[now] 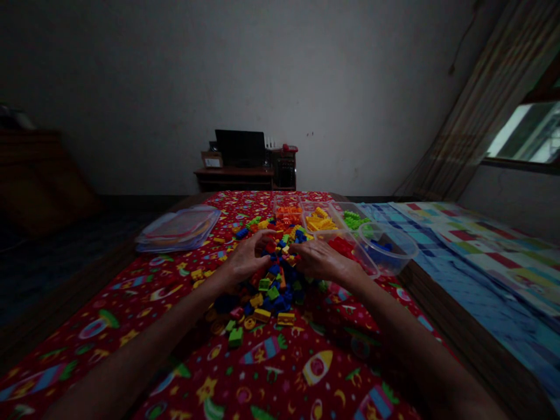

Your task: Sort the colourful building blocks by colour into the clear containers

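Note:
A heap of small plastic building bricks (273, 286) in red, blue, yellow, green and orange lies on a red patterned cloth (280, 373). My left hand (245, 261) rests on the heap's left side with its fingers curled down into the bricks. My right hand (318, 259) rests on the right side, fingers bent among the bricks near the left hand's fingertips. What either hand pinches is hidden by the fingers and the dim light.
Clear tubs behind the heap hold sorted bricks: orange (287, 213), yellow (321, 221), green (355, 219), red (345, 248), and a round bowl of blue (387, 248). A stack of clear lids (178, 228) lies at the left. A patchwork mat (472, 245) lies at right.

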{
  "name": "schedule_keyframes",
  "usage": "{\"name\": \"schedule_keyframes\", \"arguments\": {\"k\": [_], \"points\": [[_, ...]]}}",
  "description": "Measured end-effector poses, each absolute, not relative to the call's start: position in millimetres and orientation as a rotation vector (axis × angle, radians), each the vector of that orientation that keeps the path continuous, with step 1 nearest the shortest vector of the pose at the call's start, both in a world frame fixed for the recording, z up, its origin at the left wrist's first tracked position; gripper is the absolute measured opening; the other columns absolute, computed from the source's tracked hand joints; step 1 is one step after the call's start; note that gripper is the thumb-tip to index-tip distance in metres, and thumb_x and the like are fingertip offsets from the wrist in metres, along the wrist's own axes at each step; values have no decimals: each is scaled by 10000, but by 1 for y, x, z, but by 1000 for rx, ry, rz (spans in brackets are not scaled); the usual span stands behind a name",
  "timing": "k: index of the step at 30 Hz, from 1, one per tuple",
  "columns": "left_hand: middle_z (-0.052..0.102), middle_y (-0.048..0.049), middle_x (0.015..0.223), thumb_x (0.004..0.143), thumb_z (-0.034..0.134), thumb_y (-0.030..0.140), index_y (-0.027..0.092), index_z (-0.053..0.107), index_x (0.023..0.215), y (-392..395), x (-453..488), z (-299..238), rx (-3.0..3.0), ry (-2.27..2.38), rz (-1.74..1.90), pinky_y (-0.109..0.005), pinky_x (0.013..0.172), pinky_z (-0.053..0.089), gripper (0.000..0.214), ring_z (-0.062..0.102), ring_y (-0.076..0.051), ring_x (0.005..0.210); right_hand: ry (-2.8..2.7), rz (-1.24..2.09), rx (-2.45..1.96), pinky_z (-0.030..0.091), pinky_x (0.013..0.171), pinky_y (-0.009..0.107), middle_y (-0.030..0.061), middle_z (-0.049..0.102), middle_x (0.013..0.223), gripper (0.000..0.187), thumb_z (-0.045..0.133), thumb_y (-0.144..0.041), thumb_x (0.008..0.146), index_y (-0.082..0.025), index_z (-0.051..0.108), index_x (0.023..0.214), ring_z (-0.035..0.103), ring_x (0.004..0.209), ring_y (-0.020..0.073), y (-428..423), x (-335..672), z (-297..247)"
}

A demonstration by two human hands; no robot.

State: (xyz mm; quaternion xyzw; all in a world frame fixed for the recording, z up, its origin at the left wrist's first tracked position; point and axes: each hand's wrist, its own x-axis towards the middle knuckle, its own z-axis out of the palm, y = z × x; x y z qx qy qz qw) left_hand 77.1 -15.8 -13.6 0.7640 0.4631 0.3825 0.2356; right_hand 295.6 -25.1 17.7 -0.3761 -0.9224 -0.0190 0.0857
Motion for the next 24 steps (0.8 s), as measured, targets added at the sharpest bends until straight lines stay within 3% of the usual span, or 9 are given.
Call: {"name": "schedule_keyframes", "arguments": {"k": [6,11,14,19,24], "points": [[679,-50,1048,752,476,178,196,528,1241,-24,83,-17,2386,1350,905,-319,823,518,492,651,-191,891,-2482,-270,-1252,368,688,268,102,663,932,277,479,-165,835,-163,594,1088,547,799,174,-11,331,28],[652,-68,1156,745,394,129,166,548,1236,-22,81,-17,2509,1343,905,-328,916,487,515,622,-202,1030,-2286,-383,-1637,376,684,295,135,662,975,294,429,-151,836,-168,631,1049,575,835,213,5,356,30],[613,-66,1243,740,370,114,169,547,1245,-20,76,-15,2528,1341,925,-359,994,438,538,576,-209,1131,-2308,-350,-1579,376,678,289,127,663,965,292,426,-167,851,-177,631,1059,573,831,208,3,349,31],[590,-68,1290,775,453,211,193,522,1275,-14,65,-10,2441,1407,989,-405,1019,418,505,552,-241,1174,-2568,-156,-1384,281,536,253,65,647,760,264,410,-120,840,-168,654,931,484,597,131,-14,310,32],[592,-91,1284,721,529,226,195,436,1340,-7,58,-11,2254,1296,1016,-402,960,471,627,579,-244,1145,-2644,-193,-1316,205,504,261,56,597,660,255,391,-121,855,-145,644,835,392,505,100,-19,289,21]]}}
